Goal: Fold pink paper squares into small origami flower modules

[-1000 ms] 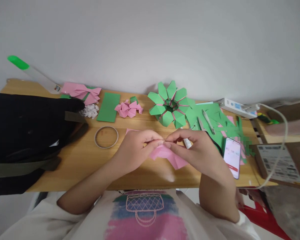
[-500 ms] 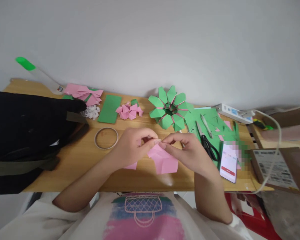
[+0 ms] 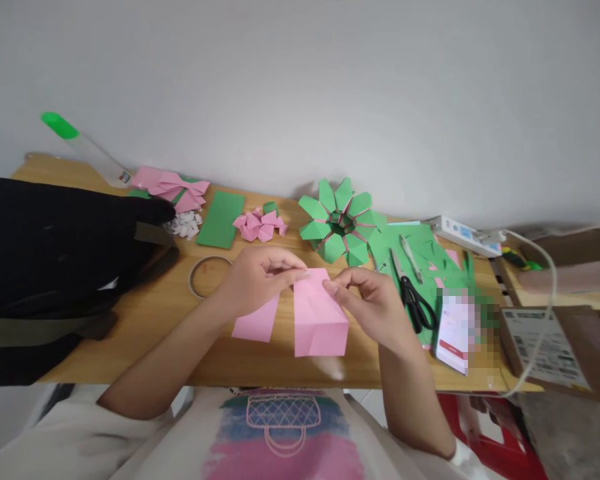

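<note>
A creased piece of pink paper (image 3: 320, 320) is held up in front of me, its lower part bent along a crosswise fold. My left hand (image 3: 257, 280) pinches its upper left corner between thumb and fingers. On the upper right edge, my right hand (image 3: 373, 300) grips the same sheet, thumb on top. Under my left hand, a second pink paper piece (image 3: 258, 321) lies on the table, partly covered. Beyond my hands stands a ring of folded green paper petals with pink edges (image 3: 325, 230).
Left of my hands lie a tape roll (image 3: 192, 280), a green paper stack (image 3: 221, 220), folded pink pieces (image 3: 260, 225) and a black bag (image 3: 55, 267). To the right are scissors (image 3: 416, 303), a cutter (image 3: 411, 259), green scraps (image 3: 395, 240), a phone (image 3: 453, 333) and a power strip (image 3: 467, 237).
The pink paper has been straightened out and now shows a flat upper face and a crosswise fold. My hands have moved slightly apart on it. More of the second pink piece shows.
</note>
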`<state>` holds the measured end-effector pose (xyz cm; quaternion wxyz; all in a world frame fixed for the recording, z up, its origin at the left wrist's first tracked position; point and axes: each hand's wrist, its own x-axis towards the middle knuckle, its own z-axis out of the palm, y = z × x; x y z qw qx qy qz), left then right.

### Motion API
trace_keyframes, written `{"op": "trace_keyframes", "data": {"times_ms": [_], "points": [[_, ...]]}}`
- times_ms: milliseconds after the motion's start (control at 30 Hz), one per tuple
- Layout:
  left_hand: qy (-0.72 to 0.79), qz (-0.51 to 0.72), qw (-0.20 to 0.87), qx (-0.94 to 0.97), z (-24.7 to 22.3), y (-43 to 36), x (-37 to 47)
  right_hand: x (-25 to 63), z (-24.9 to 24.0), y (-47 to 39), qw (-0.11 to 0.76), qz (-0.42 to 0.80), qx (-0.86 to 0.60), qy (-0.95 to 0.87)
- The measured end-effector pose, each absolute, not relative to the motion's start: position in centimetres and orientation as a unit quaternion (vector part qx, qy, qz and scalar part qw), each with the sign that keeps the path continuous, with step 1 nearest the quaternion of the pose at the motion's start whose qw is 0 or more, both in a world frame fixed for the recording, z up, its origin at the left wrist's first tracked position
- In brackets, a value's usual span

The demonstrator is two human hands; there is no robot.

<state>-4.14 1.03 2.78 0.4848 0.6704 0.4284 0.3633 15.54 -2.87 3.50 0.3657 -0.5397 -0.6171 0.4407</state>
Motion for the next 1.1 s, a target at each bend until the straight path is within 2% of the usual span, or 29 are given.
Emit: {"op": "trace_keyframes", "data": {"times_ms": [233,300,367,433,533,633,700,800,933,1100], "points": [[0.385,0.346,0.562,0.645,2.7,3.0,-4.5,15.9,3.2,-2.4,0.249,0.57,-0.447,-0.643],[0.4,0.388,0.579,0.595,1.7,3.4,-4.5,15.6,2.8,-2.5,0.311,0.604,-0.459,-0.573],[0.388,0.396,0.622,0.553,0.5,3.1,-4.3,15.2,2.1,-2.5,0.421,0.603,-0.494,-0.464],[0.365,0.383,0.636,0.562,-0.3,2.1,-3.7,14.6,1.3,-2.6,0.508,0.57,-0.52,-0.381],[0.354,0.389,0.629,0.572,-0.8,0.4,-2.0,13.2,0.2,-2.4,0.567,0.52,-0.532,-0.352],[0.39,0.461,0.636,0.481,-0.6,-0.5,-0.1,11.8,-0.3,-2.4,0.598,0.49,-0.531,-0.348],[0.405,0.479,0.623,0.468,-0.3,-0.3,0.4,11.3,-0.4,-2.7,0.591,0.492,-0.522,-0.368],[0.42,0.476,0.607,0.477,0.6,0.5,-0.4,11.7,-0.2,-3.1,0.534,0.468,-0.543,-0.449],[0.459,0.409,0.537,0.578,2.1,1.0,-2.3,13.6,1.1,-3.0,0.515,0.283,-0.599,-0.544],[0.446,0.339,0.471,0.682,3.9,0.2,-2.8,15.1,4.6,-1.8,0.458,0.151,-0.516,-0.708]]}}
